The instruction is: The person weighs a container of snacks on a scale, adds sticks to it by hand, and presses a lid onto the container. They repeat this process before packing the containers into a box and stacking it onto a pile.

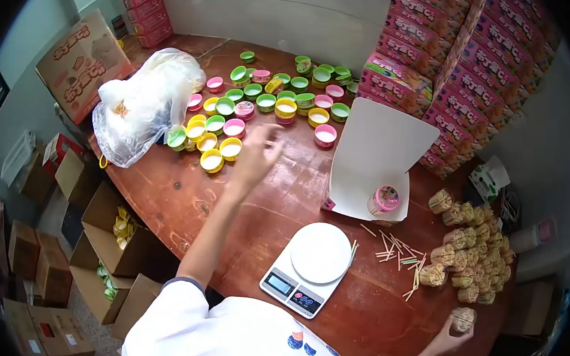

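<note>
My left hand (pixel 258 156) is stretched over the table, just right of the nearest yellow cup (pixel 231 149). Its fingers look apart, slightly blurred, and nothing shows in them. Green, yellow and pink cups (pixel 284 108) with white inside are spread across the back of the table. At the front right, my right hand (pixel 452 337) grips a small round tan-patterned tub (pixel 463 319). Several similar tan tubs (pixel 466 256) are piled just behind it. A white kitchen scale (pixel 320 253) lies between my arms, with a bare round plate on top.
An open white-lined box (pixel 373 159) holds one pink-lidded tub (pixel 385 199). Thin sticks (pixel 400 250) lie loose beside the scale. Pink printed boxes (pixel 466 92) rise in stacks at the back right. A filled plastic bag (pixel 147 97) sits at left; cardboard cartons (pixel 103 231) stand on the floor.
</note>
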A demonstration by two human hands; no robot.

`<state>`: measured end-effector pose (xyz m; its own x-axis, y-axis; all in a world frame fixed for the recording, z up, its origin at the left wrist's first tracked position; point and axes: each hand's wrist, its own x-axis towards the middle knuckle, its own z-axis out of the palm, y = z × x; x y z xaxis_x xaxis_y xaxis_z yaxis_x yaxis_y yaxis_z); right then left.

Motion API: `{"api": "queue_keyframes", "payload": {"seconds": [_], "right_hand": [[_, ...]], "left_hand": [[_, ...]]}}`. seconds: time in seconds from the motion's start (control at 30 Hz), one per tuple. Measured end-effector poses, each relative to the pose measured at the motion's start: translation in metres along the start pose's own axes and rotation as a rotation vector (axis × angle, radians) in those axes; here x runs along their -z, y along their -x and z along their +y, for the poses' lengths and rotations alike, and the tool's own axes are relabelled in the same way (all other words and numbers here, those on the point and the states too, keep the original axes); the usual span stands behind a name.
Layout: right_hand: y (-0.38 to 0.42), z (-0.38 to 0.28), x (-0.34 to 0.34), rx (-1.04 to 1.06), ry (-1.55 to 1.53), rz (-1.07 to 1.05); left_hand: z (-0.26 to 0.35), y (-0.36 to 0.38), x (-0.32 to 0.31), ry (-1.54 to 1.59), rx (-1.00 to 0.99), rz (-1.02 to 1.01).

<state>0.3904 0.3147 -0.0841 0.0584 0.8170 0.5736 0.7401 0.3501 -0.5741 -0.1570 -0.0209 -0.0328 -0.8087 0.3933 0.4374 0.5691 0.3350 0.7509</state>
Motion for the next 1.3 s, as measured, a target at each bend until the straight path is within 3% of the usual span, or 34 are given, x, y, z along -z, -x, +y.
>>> {"api": "queue_keyframes", "payload": {"seconds": [0.03, 0.07, 0.1, 0.13, 0.2, 0.27, 0.3, 0.43, 0.47, 0.57, 0.63, 0.67, 0.8, 1.03, 1.2, 1.3], "right_hand": [[0.021, -0.036, 0.004, 0.020, -0.056, -0.099], [0.045, -0.068, 0.000, -0.012, -0.303, -0.233], [0.067, -0.107, -0.001, 0.067, -0.384, -0.360], [0.090, -0.141, -0.006, 0.016, -0.632, -0.515], [0.125, -0.198, -0.011, 0.005, -0.685, -0.815], [0.154, -0.229, -0.031, 0.354, -0.548, -0.770], [0.166, -0.241, -0.041, 0.374, -0.570, -0.790], [0.180, -0.255, -0.056, 0.449, -0.562, -0.816], [0.179, -0.254, -0.055, 0.479, -0.573, -0.813], [0.155, -0.224, -0.045, 0.341, -0.573, -0.782], [0.134, -0.197, -0.047, 0.258, -0.382, -0.663], [0.126, -0.181, -0.055, 0.244, -0.274, -0.580], [0.097, -0.134, -0.074, 0.236, -0.189, -0.541], [0.111, -0.175, -0.071, 0.182, -0.390, -0.663], [0.126, -0.203, -0.069, 0.144, -0.538, -0.657], [0.136, -0.225, -0.058, 0.148, -0.735, -0.719]], "left_hand": [[-0.034, 0.004, 0.024, -0.347, 0.063, 0.043], [-0.067, 0.009, 0.043, -0.692, 0.120, 0.082], [-0.093, 0.017, 0.055, -0.744, 0.174, 0.034], [-0.109, 0.024, 0.063, -0.793, 0.223, -0.021], [-0.126, 0.031, 0.062, -0.839, 0.129, -0.091], [-0.142, 0.033, 0.051, -0.834, 0.037, -0.130], [-0.152, 0.034, 0.047, -0.818, -0.067, -0.044], [-0.115, 0.039, 0.051, -0.712, -0.127, -0.004], [-0.097, 0.046, 0.053, -0.564, -0.092, -0.015], [-0.073, 0.075, 0.056, -0.405, -0.131, 0.008], [-0.054, 0.102, 0.055, -0.224, 0.012, 0.014], [-0.057, 0.114, 0.053, -0.185, -0.009, -0.008], [-0.042, 0.146, 0.047, -0.228, 0.025, -0.176], [0.011, 0.139, 0.050, -0.257, -0.076, -0.249], [0.049, 0.138, 0.015, 0.056, -0.150, -0.581], [0.060, 0.140, -0.024, 0.081, -0.332, -0.693]]}}
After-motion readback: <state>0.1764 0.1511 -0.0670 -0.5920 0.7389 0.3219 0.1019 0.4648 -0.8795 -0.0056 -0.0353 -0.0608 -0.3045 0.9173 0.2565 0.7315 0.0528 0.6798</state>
